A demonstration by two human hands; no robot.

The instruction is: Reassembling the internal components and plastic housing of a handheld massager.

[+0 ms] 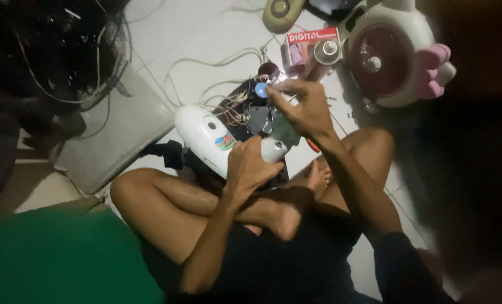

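**A:** Head view, and we are looking down at crossed bare legs on a pale tiled floor (166, 34). What do we have in our hands?

**B:** Our left hand (251, 163) is wrapped over the lower end of a smooth white plastic housing (203, 135), rounded like an egg, with a small coloured sticker on its side. The fingers are curled close around it, gripping it against our shin.

**A:** And the right?

**B:** Our right hand (301, 107) sits just above the opened part of the housing, fingers bent and pinched narrowly on something small and brightly lit. We cannot tell what it is. Just beside the fingertips sits a round blue knob (260, 89).

**A:** What shows inside?

**B:** A dark grey, angular mechanism (259, 119) and a tangle of thin wires (235, 110), lying between the white shell and our right hand. A pale cord (206, 63) loops loosely across the tiles beyond it.

**A:** And around us?

**B:** To the upper right lies a round white fan body (386, 56) with a dark red centre and soft pink ear-shaped pieces. Near it sits a small red and white cardboard box (310, 42). On the left rests a flat grey square base (116, 129) with a black wire grille (65, 50) above it. Green cloth (59, 259) fills the lower left corner, blurred.
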